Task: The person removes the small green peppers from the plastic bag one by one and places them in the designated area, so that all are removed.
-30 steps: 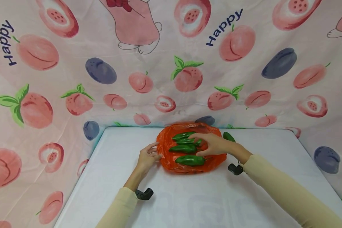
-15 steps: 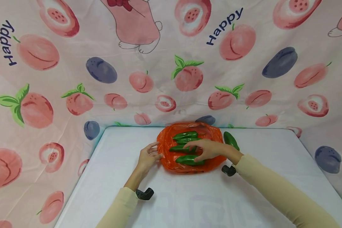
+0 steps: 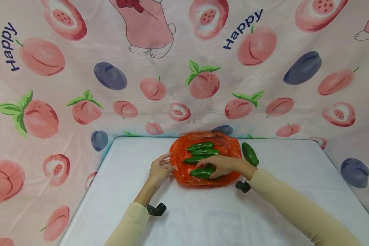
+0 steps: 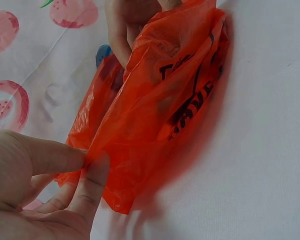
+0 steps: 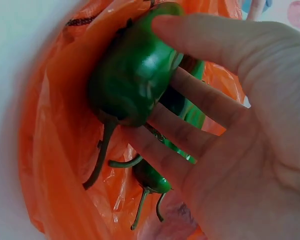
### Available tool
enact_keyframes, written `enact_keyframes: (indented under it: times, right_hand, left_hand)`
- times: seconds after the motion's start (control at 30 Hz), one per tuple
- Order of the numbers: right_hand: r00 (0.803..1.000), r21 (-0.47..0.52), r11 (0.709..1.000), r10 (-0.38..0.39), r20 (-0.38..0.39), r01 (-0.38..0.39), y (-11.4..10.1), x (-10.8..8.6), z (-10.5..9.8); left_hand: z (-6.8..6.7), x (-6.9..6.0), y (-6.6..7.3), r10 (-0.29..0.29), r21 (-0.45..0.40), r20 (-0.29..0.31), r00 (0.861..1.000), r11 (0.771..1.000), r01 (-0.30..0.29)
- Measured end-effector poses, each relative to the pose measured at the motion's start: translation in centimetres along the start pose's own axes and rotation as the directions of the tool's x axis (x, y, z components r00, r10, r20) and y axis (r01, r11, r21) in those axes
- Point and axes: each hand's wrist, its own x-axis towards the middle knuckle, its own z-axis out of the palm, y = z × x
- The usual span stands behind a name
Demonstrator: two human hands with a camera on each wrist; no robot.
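A red plastic bag (image 3: 179, 174) lies spread on the table with several green chili peppers (image 3: 200, 146) on it. In the left wrist view my left hand (image 4: 55, 185) pinches the bag's edge between thumb and fingers. My right hand (image 3: 222, 165) is over the bag, its thumb and fingers on either side of the nearest green chili pepper (image 5: 132, 75). That pepper's stem hangs toward the wrist in the right wrist view. Another green chili pepper (image 3: 250, 153) lies on the table, just right of the bag.
The white table (image 3: 110, 205) reaches toward me, and its back edge meets a fruit-printed cloth (image 3: 172, 85). Black cameras sit at both wrists, the left one (image 3: 156, 209) close above the table.
My right hand has moved toward me, from the middle peppers to the nearest one. The pepper right of the bag now shows more fully. My left hand has stayed at the bag.
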Motion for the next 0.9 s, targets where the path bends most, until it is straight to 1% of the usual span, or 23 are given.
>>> enact_keyframes:
  times: [0.17, 0.27, 0.9]
  right_hand:
    - [1.0, -0.038, 0.999, 0.024, 0.001, -0.023, -0.13, 0.2, 0.18]
    - [1.0, -0.05, 0.998, 0.024, -0.003, -0.024, -0.16, 0.3, 0.22]
    - [1.0, -0.042, 0.999, 0.014, -0.002, -0.014, -0.05, 0.52, 0.34]
  left_hand:
    - [-0.02, 0.01, 0.0, -0.012, 0.001, -0.004, 1.0, 1.0, 0.012]
    - [-0.02, 0.02, 0.03, -0.015, 0.0, -0.005, 1.0, 1.0, 0.015]
    - [0.02, 0.09, -0.07, -0.008, 0.0, -0.007, 1.0, 1.0, 0.008]
